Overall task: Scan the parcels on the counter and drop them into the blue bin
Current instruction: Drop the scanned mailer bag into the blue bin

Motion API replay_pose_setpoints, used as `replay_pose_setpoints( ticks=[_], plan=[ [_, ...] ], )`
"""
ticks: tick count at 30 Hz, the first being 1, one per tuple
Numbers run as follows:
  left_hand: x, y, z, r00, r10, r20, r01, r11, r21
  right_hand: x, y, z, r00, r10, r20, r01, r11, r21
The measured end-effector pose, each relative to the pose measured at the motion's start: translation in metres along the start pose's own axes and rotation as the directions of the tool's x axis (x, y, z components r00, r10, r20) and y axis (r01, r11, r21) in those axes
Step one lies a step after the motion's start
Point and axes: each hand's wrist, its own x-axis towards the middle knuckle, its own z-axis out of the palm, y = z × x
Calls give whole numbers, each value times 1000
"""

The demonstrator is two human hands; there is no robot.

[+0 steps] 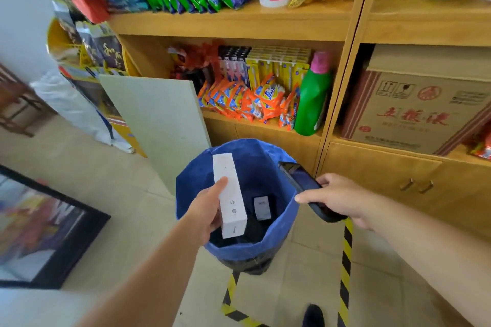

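My left hand [206, 211] grips a long white box parcel [229, 194] and holds it over the open mouth of the blue bin [265, 159], thumb along its top face. The bin stands on the floor before the shelves, lined with a blue bag. Inside lie dark parcels, one with a white label [261, 207]. My right hand [342, 198] holds a dark handheld scanner [301, 180] at the bin's right rim, its head pointing up and left.
Wooden shelves [233, 22] behind the bin carry snack bags, a green bottle [312, 99] and a cardboard box [419, 109]. A pale board [156, 119] leans left of the bin. Yellow-black tape [345, 260] marks the tiled floor. A dark-framed screen [42, 231] lies at left.
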Motion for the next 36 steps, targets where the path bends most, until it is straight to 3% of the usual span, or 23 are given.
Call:
replay_pose_setpoints(
  ticks=[7,17,27,36],
  plan=[
    [53,16,7,999,-52,0,52,996,70,47,-8,15,995,85,-48,-85,996,11],
    [116,42,-6,986,-164,-24,164,935,315,86,-32,31,979,151,-134,-137,985,109],
    [129,86,7,978,168,127,-209,848,487,91,-54,54,960,183,-210,-161,980,120],
    [98,104,67,888,239,393,-431,733,527,43,-36,39,897,230,-378,-142,959,246]
  ],
)
